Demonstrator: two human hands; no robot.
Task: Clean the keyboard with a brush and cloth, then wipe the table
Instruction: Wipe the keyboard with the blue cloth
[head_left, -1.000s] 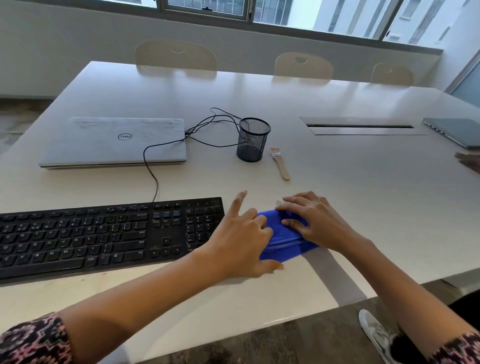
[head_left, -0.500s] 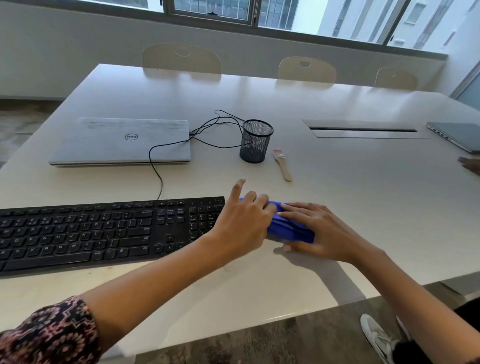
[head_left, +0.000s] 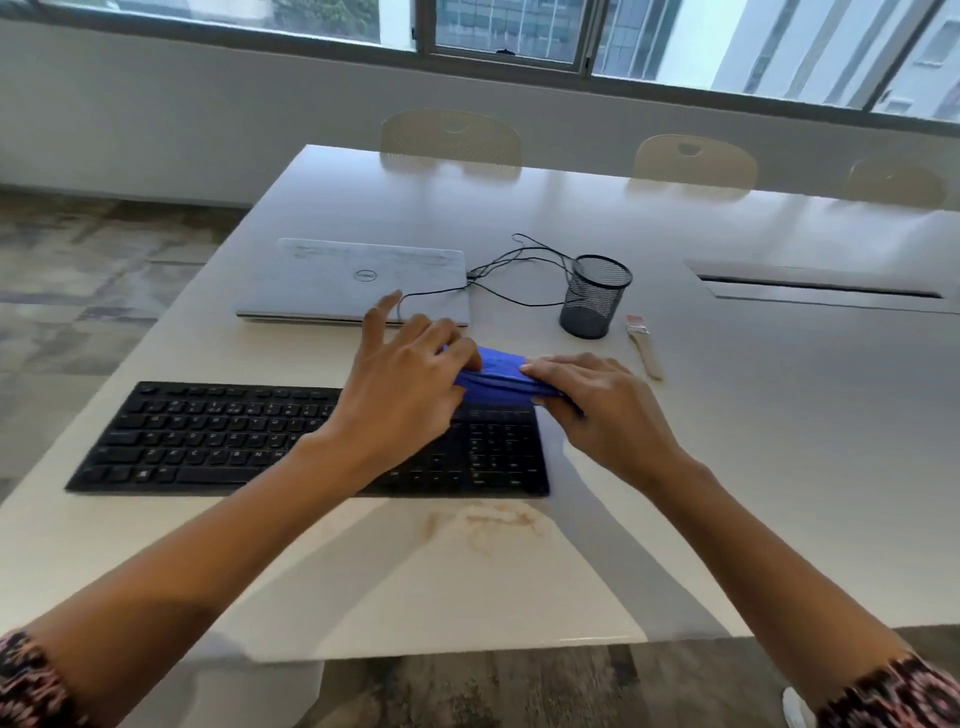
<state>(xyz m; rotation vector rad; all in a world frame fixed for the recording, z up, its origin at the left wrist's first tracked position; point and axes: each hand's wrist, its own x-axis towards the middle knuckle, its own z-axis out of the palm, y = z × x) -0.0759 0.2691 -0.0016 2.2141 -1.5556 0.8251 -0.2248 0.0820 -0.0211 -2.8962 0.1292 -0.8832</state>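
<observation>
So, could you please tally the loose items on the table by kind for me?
keyboard: 1
laptop: 1
mesh pen cup: 1
brush: 1
blue cloth: 1
black cable: 1
Total: 6

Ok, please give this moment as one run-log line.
left hand: holds blue cloth | right hand: holds blue cloth | blue cloth: over far right corner of keyboard | brush: on table, untouched
</observation>
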